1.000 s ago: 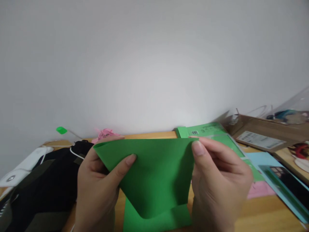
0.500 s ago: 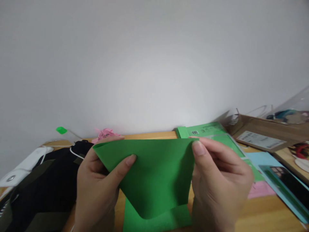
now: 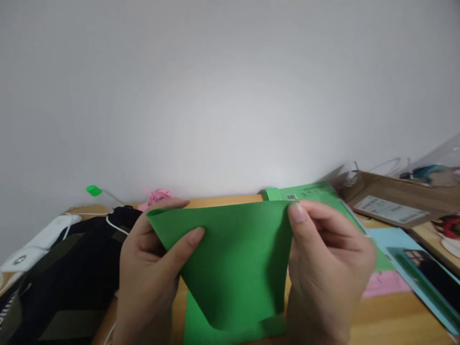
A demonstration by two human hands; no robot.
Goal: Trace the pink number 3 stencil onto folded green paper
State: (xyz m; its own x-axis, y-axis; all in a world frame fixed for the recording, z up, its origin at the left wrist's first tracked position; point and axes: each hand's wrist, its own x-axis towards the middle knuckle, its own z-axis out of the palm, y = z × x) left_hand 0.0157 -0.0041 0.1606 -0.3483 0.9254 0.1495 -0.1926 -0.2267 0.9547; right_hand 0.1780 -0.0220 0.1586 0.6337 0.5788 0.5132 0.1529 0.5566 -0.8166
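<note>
green sheet (image 3: 237,268): smooth matt paper | table (image 3: 402,316): wood | box (image 3: 406,190): matt cardboard

Left hand (image 3: 153,273) pinching, right hand (image 3: 328,261) pinching, thumbs (image 3: 185,247) angled inward

Wooden table (image 3: 402,316), backed up to the wall. Front middle: green sheet (image 3: 194,326), lying flat, mostly hidden. Back right: green pack (image 3: 312,192) with barcode; pink paper (image 3: 386,283) pokes out on its near side, light-blue sheet (image 3: 383,235) just right of it. Back left: crumpled pink paper (image 3: 158,197). Left: black-and-olive fabric item (image 3: 75,282), heaped, beside white power strip (image 3: 38,239).
</note>
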